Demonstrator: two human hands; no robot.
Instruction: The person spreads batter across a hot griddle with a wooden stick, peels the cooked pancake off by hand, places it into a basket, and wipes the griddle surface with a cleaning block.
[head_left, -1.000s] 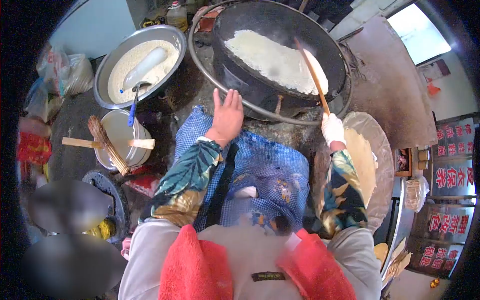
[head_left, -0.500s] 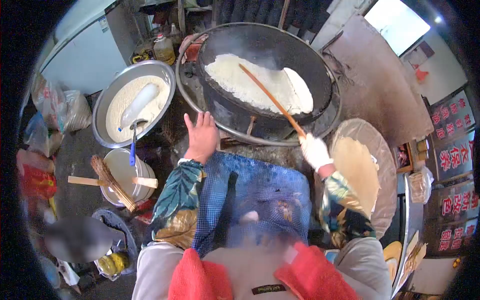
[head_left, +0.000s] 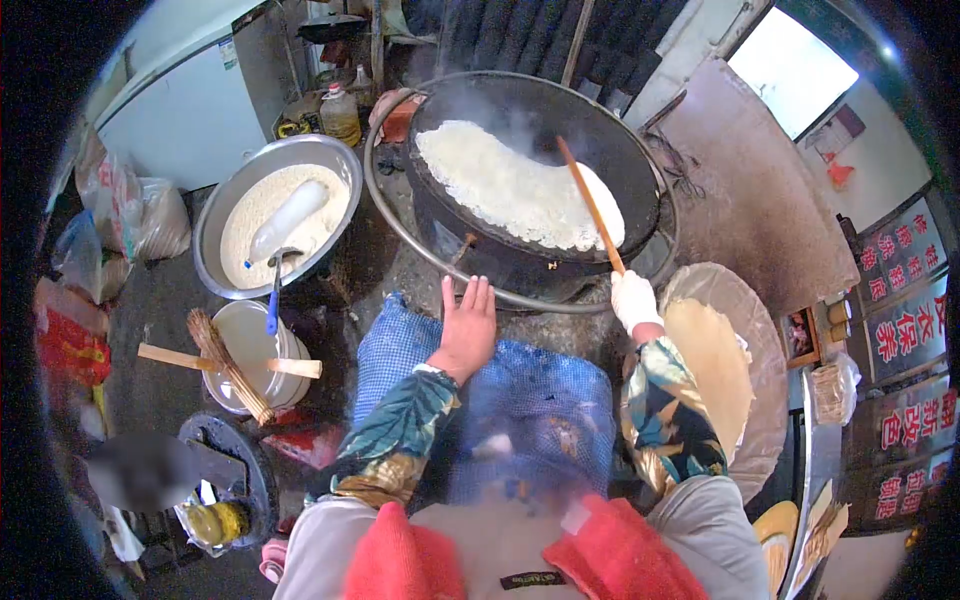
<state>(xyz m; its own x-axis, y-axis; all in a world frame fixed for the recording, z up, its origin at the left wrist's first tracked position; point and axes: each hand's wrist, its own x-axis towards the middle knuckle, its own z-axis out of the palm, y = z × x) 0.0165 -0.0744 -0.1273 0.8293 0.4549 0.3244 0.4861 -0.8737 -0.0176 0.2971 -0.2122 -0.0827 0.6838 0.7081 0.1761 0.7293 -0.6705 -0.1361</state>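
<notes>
Now the white-gloved right hand point(head_left: 635, 303) grips a brown wooden stick point(head_left: 592, 207), swung rightward; pale batter point(head_left: 490, 175) seems evener. The bare left hand point(head_left: 467, 330) splays empty.

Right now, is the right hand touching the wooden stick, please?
Touching. The head view shows it: the gloved right hand grips the near end of the wooden stick, with no gap between them.

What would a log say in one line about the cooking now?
Left hand: bare, open, near metal ring | Right hand: gloved, gripping wooden stick | Stick: over pale batter, contact unclear | Griddle: steam above
</notes>
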